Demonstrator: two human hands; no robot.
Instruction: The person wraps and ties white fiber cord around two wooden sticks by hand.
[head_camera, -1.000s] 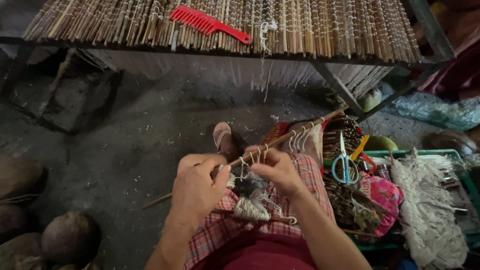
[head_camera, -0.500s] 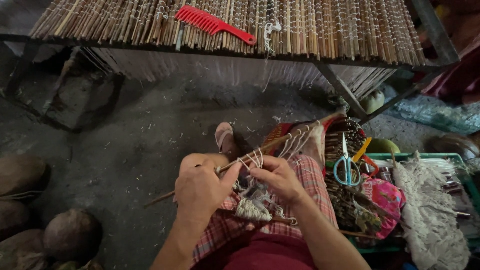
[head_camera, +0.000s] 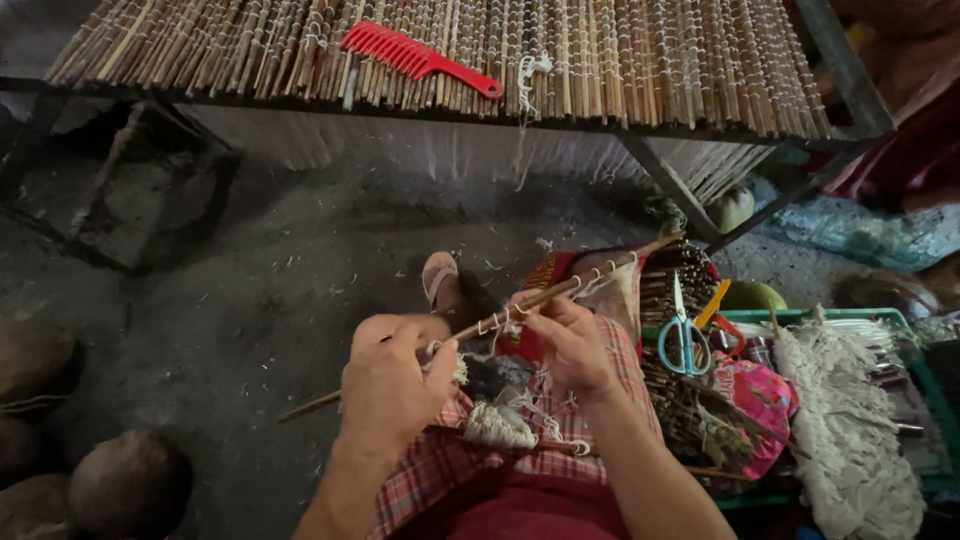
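Stick (head_camera: 560, 290) lies across the lap, right hand (head_camera: 572, 345) pinching its string loops, left hand (head_camera: 390, 390) closed on string (head_camera: 497, 425); I count several loops on, the near end bare.

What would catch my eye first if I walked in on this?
Likely the red comb lying on the stick mat at the top. Below it, the left hand and right hand hold a thin stick looped with white string over the lap. To the right, blue-handled scissors rest on a bundle of sticks.
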